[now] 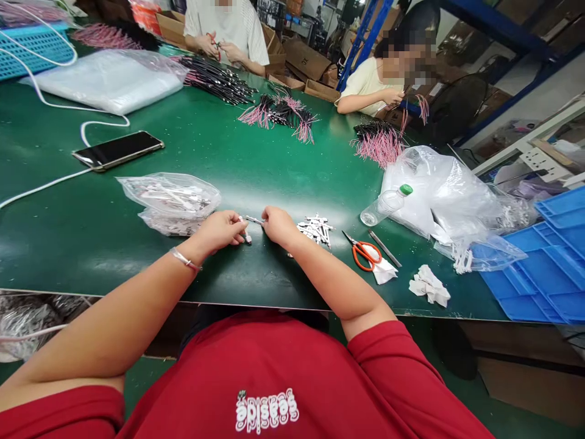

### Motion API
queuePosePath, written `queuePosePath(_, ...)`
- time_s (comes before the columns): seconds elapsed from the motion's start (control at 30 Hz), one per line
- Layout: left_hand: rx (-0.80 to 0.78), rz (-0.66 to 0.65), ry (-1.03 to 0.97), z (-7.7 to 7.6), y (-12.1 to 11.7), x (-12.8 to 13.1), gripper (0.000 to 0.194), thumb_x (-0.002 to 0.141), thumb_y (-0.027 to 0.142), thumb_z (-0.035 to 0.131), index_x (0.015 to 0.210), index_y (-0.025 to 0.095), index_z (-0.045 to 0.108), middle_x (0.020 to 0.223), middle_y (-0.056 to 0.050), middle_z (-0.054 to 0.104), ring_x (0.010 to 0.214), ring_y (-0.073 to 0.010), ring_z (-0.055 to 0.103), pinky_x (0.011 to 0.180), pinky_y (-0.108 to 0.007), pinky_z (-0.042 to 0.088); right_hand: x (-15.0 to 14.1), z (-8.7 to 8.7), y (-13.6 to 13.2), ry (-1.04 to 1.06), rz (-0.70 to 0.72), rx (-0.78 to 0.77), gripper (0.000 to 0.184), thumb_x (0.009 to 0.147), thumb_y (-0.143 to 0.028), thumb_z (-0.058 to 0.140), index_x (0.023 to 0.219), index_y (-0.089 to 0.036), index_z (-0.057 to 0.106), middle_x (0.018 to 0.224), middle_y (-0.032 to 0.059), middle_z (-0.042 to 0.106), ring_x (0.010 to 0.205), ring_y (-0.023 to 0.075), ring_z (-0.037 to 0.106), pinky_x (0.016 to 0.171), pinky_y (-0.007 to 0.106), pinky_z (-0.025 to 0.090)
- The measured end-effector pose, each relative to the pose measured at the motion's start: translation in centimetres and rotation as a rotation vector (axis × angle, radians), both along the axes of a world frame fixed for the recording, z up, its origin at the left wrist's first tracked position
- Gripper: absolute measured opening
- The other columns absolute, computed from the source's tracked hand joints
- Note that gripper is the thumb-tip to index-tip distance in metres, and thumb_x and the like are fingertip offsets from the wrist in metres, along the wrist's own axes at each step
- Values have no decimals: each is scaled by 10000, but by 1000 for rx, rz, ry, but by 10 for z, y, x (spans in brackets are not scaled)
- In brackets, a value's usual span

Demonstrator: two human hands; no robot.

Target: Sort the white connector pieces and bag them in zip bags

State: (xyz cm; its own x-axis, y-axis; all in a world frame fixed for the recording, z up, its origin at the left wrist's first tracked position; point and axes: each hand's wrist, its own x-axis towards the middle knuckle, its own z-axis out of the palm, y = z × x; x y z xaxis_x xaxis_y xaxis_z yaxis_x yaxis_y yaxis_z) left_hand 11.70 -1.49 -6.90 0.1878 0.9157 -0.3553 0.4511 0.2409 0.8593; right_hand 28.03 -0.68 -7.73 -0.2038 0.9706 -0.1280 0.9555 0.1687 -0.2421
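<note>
The left hand (pixel 218 233) pinches a small white plastic part (pixel 243 230) between its fingertips, and the right hand (pixel 280 225) grips a slim metal-tipped piece (pixel 255 220). The two hands sit close together just above the green worktop (pixel 100 244). Just beside the right hand lies a loose heap of similar white parts (pixel 315 230). A clear plastic bag of white parts (pixel 169 204) sits near the left hand, and orange-handled scissors (pixel 361 253) lie further right, partly on a white tissue (pixel 384 272).
</note>
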Motion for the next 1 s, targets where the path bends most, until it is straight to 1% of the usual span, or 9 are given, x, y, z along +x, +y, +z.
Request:
queuePosePath(0.03, -98, 27, -53, 0, 2, 4, 159, 720, 256, 629, 663, 163, 513, 626, -33, 643, 571, -146, 630, 544, -234, 504, 0, 1, -2, -9, -3, -5, 257, 859, -97, 438, 1074, -143, 571, 1066, 98, 662, 948, 204, 594, 772, 271, 420)
queuePosePath(0.1, -208, 58, -112, -1, 7, 10, 186, 681, 215, 670, 615, 159, 505, 592, -38, 641, 566, -138, 639, 547, -214, 518, -3, 6, -8, -27, 13, -21, 268, 842, -72, 441, 1062, -137, 578, 1064, 111, 665, 948, 215, 602, 773, 280, 426)
queuePosePath(0.23, -253, 42, -131, 1, 11, 19, 162, 666, 181, 677, 615, 158, 525, 554, -39, 635, 592, -148, 661, 571, -201, 539, -11, 18, -21, -50, 82, -52, 248, 833, -63, 458, 1031, -101, 603, 1040, 149, 672, 943, 252, 617, 779, 307, 434)
queuePosePath(0.33, -273, 17, -147, 6, 8, 26, 128, 685, 164, 650, 635, 149, 533, 575, -42, 650, 586, -142, 662, 571, -195, 537, -12, 19, -23, -39, 97, -58, 225, 841, -89, 481, 1028, -92, 606, 1038, 154, 672, 942, 258, 621, 776, 309, 436)
queuePosePath(0.5, -246, 72, -169, 7, 5, 37, 101, 717, 127, 606, 655, 140, 526, 562, -30, 637, 522, -115, 634, 527, -173, 520, -2, 10, -23, 24, 4, -33, 199, 829, -167, 540, 1017, -125, 589, 1026, 106, 676, 906, 212, 617, 733, 267, 436)
queuePosePath(0.63, -213, 73, -174, 0, 10, 46, 107, 742, 118, 584, 659, 141, 519, 552, -26, 625, 494, -94, 612, 511, -149, 509, 4, 1, -28, 151, -159, 21, 179, 823, -158, 524, 995, -147, 572, 998, 77, 670, 898, 184, 596, 754, 257, 419)
queuePosePath(0.73, -193, 54, -185, -2, 14, 51, 129, 721, 113, 616, 672, 150, 502, 550, -12, 621, 488, -86, 607, 519, -143, 513, 5, -5, -32, 272, -256, 58, 162, 806, -153, 539, 966, -155, 562, 978, 66, 660, 884, 175, 580, 761, 254, 409)
queuePosePath(0.9, -170, 5, -157, 2, 18, 58, 182, 718, 110, 638, 688, 172, 469, 529, 1, 609, 493, -109, 619, 515, -169, 528, 5, -10, -33, 356, -300, 112, 168, 820, -144, 516, 986, -169, 525, 986, 61, 644, 867, 172, 569, 759, 266, 411)
queuePosePath(1.0, -128, 21, -146, 4, 19, 62, 185, 737, 85, 617, 679, 176, 466, 506, 14, 585, 463, -101, 592, 490, -170, 513, 8, -7, -30, 384, -291, 80, 178, 799, -160, 558, 966, -187, 499, 932, 43, 636, 828, 174, 566, 746, 283, 422)
